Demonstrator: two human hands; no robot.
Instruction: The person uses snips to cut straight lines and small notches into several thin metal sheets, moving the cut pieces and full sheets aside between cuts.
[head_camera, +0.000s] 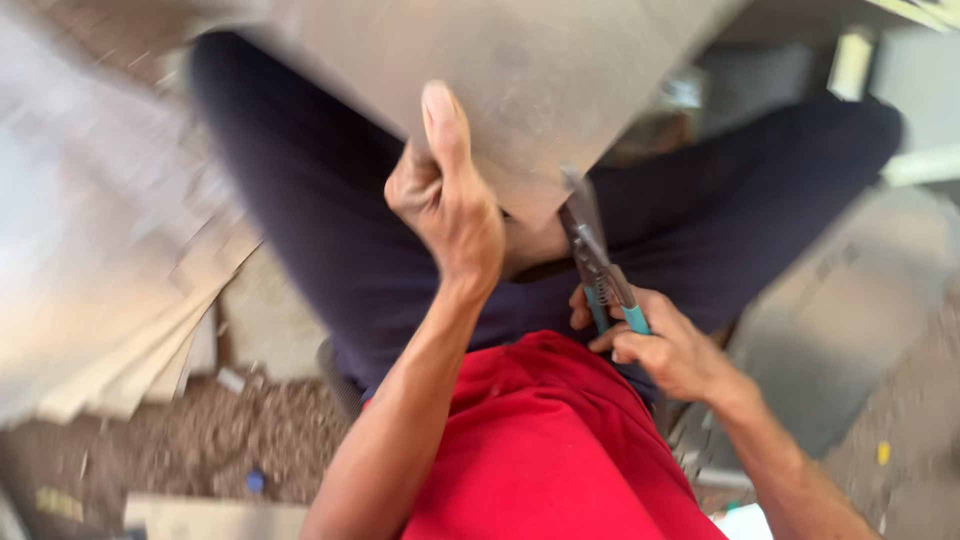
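Head view, looking down over the person's lap: the left hand (447, 195) is closed on the near edge of a grey metal sheet (520, 70), thumb pressed flat and pointing up along the sheet's face, the other fingers curled behind it and out of sight. The sheet rises away from that grip, tilted and blurred, with its lowest corner just to the right of the left thumb. At that corner are the blades of a pair of tin snips (598, 265), the grey jaws touching the sheet's edge; whether they bite into it cannot be told through the blur. The right hand (665, 350) is wrapped round the snips' teal handles, fingers curled tight, lower and to the right of the left hand, with a small gap between the two hands.

Behind both hands lie the person's dark trousers (330, 220), knees spread to either side of the sheet. Below the wrists is a red shirt (540, 450). Well out to the left of the left hand, a stack of pale flat sheets (110, 290) rests on rough, gritty ground (200, 445). Beyond the right hand lies another grey sheet (850, 320), flat on the ground.
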